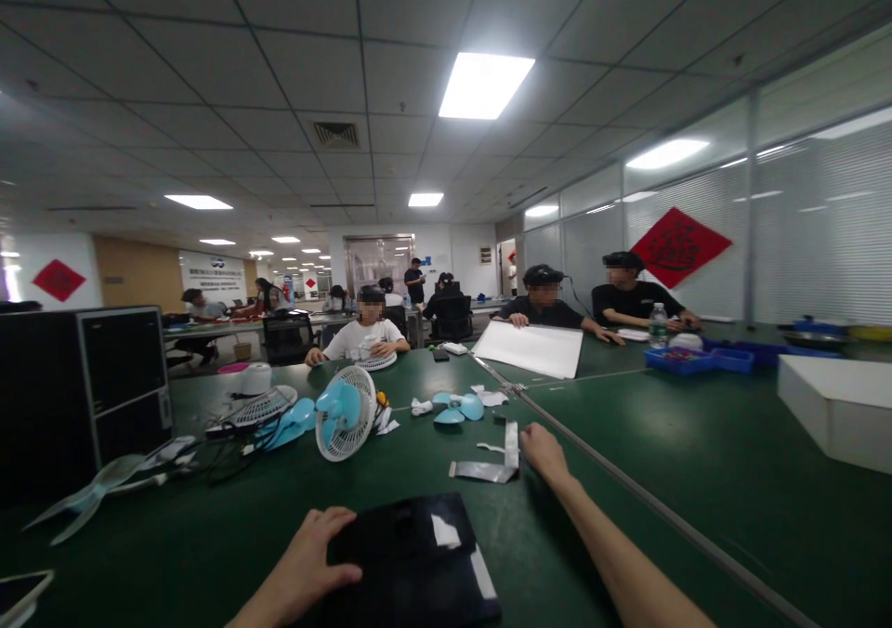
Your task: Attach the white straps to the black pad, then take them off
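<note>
A flat black rectangular case (pixel 397 568) with torn white patches on its right side lies on the green table at the bottom of the head view. My left hand (pixel 313 554) grips its left side, thumb over the top surface and fingers along the upper left edge. Farther forward, my right hand (pixel 544 453) rests at the table with its fingers curled closed. Right beside those fingers lies an L-shaped silvery-grey strip (pixel 511 450); whether they touch it or hold something small, I cannot make out.
A white fan grille with blue blades (pixel 345 414) stands left of centre, near loose blue fan blades (pixel 458 409). A black computer tower (pixel 125 359) is at left, a white box (pixel 836 405) at right. A metal seam (pixel 613 484) crosses the table. Co-workers sit opposite, one with a white board (pixel 530 347).
</note>
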`<state>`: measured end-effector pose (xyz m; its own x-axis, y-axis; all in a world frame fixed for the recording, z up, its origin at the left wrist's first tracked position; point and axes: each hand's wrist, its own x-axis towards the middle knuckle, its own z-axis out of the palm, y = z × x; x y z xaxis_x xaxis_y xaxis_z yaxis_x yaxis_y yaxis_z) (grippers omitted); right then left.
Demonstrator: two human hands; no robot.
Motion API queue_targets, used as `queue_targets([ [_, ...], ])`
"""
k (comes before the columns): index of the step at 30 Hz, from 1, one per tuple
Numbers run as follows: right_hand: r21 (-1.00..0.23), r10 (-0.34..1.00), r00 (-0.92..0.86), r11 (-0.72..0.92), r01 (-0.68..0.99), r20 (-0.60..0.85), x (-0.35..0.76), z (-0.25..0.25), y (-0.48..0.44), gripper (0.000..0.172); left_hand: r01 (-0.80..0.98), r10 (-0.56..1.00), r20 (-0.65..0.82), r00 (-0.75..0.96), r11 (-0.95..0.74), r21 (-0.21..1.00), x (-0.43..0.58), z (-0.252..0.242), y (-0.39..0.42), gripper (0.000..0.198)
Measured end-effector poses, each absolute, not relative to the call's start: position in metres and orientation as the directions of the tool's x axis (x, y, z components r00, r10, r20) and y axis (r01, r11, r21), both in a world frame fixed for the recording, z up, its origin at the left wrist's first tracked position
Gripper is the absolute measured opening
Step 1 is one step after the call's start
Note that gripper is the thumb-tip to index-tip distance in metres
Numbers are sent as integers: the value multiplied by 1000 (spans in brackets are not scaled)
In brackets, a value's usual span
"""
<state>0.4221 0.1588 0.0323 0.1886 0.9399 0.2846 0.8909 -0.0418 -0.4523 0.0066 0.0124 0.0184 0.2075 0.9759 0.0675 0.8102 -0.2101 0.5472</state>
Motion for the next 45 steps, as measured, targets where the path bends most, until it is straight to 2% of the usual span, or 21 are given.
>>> queue_targets([
  [3,-469,948,253,-137,872,194,425,26,162,38,802,974,89,211,-224,554,8,19,12,72],
  [7,-496,951,278,-178,850,136,418,21,166,33,793,970,116,215,-243,558,8,19,11,69],
  [13,-572,941,313,-187,799,131,421,12,175,25,796,973,98,209,-227,561,7,19,11,70],
  [19,-712,907,380,-147,687,179,444,13,183,8,773,973,103,208,-228,592,4,15,12,72],
  [24,-819,830,492,-79,568,262,461,25,184,19,776,970,109,217,-239,583,4,14,12,71],
  [29,-881,718,624,-33,472,308,462,36,177,47,776,965,127,228,-259,576,4,14,13,71],
  [31,-888,673,657,-1,459,339,463,40,172,52,775,964,131,233,-265,574,4,13,13,70],
  [37,-881,619,656,134,454,433,471,50,159,33,787,969,119,215,-244,566,5,15,12,72],
  [45,-841,531,654,298,451,539,471,73,138,43,798,973,89,215,-228,558,8,20,9,75],
])
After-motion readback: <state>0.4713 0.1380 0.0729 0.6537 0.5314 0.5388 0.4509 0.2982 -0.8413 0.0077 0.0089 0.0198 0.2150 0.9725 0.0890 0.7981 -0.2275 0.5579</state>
